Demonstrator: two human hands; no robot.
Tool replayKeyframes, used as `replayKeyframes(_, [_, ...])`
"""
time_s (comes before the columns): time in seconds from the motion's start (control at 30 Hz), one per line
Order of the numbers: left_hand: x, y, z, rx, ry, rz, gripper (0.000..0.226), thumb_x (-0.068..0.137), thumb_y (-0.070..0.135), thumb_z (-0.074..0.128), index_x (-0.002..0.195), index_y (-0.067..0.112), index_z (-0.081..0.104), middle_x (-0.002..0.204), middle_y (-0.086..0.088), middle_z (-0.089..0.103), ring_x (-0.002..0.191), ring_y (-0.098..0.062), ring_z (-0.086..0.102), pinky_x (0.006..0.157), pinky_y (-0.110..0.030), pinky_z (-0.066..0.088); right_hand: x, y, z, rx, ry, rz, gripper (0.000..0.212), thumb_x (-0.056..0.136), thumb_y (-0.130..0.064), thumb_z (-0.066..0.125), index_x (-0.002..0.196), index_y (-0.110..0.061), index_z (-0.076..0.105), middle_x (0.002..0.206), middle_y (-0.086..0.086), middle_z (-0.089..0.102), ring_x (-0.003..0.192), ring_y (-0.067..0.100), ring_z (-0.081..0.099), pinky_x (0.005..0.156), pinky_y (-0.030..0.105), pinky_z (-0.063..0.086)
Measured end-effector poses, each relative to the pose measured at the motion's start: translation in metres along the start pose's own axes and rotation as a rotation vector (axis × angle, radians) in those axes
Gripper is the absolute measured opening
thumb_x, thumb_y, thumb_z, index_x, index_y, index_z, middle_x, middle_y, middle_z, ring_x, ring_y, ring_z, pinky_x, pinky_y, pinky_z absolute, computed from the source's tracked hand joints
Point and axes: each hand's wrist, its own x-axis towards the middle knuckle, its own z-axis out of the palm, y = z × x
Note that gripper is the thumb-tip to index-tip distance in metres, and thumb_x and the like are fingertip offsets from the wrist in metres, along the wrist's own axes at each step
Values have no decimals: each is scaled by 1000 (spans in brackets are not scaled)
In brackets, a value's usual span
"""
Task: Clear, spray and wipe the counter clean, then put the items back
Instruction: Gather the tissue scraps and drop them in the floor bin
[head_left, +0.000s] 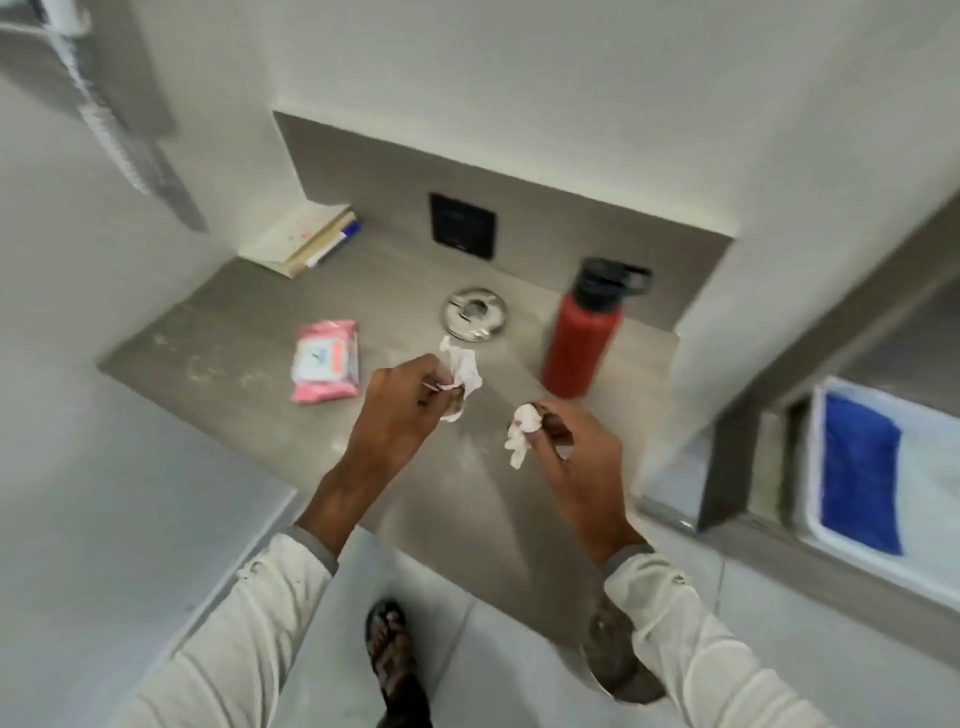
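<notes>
A grey stone counter (218, 338) fills a corner niche and looks dusty with pale streaks. Above its middle, my left hand (400, 410) pinches a crumpled white tissue (462, 371). My right hand (576, 441) grips a second crumpled white tissue (522, 431), a little lower and to the right. On the counter lie a pink wet-wipe pack (326, 361) at the left, a round metal dish (475, 314) near the back, and a red bottle with a black cap (582, 338) standing upright at the right. A stack of books (306, 239) rests in the back left corner.
A black wall socket plate (462, 226) sits on the backsplash behind the dish. To the right, a metal frame (727, 467) borders a white tray with a blue cloth (857, 483). My sandalled foot (389, 654) stands on the light floor tiles below the counter edge.
</notes>
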Motion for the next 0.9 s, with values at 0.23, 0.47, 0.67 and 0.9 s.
replayKeyframes(0.23, [-137,122,178,-230,-243,75,13,79,3,79,79,12,69,76,12,64,67,4,65,62,-8,52,-134,85,-177,-139,306,200,13,90,-19,79,98,-27,74,92,-8,70,81,9,66,75,15,49])
replayKeyframes(0.47, [-242,79,340,-248,-435,-331,19,69,11,82,69,5,64,64,-5,62,59,-6,51,57,-27,45,-245,229,-201,-123,264,822,17,76,-16,90,76,-23,74,59,-10,69,59,5,65,64,21,51])
replayKeyframes(0.67, [-246,-48,467,-136,-362,-844,29,59,7,89,84,7,73,90,-8,75,85,-23,70,64,-15,50,-286,360,-157,-120,192,1097,13,73,-17,86,69,-12,75,63,2,73,74,27,73,60,23,47])
replayKeyframes(0.9, [-254,-126,540,255,-697,-781,70,78,40,74,140,29,43,129,-10,61,120,-36,58,97,-44,52,-302,454,-122,-268,-148,1249,46,92,-21,68,136,-14,60,128,14,68,105,26,67,83,27,58])
